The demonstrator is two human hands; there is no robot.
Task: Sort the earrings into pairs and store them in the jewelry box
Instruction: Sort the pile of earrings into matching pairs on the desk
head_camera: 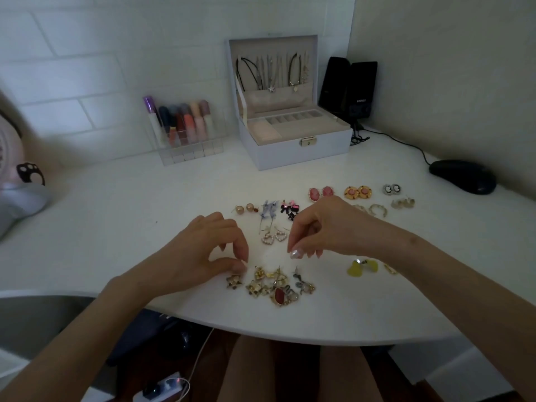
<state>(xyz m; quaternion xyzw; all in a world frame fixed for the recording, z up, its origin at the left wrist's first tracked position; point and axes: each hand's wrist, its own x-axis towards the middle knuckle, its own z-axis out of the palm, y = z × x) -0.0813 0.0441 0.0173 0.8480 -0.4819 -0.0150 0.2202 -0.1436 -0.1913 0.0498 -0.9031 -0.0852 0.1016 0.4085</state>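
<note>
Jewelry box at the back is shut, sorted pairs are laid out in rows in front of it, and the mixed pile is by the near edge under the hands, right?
Not quite: the jewelry box stands open, lid up with necklaces hanging inside, as the head view shows. The rest holds: sorted pairs such as the pink oval earrings lie in rows, and the mixed pile sits by the near edge.

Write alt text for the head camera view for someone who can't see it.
Two bare hands, left hand and right hand, hover over a tangled earring pile on a white table. Matched pairs lie beyond, before an open jewelry box.
</note>
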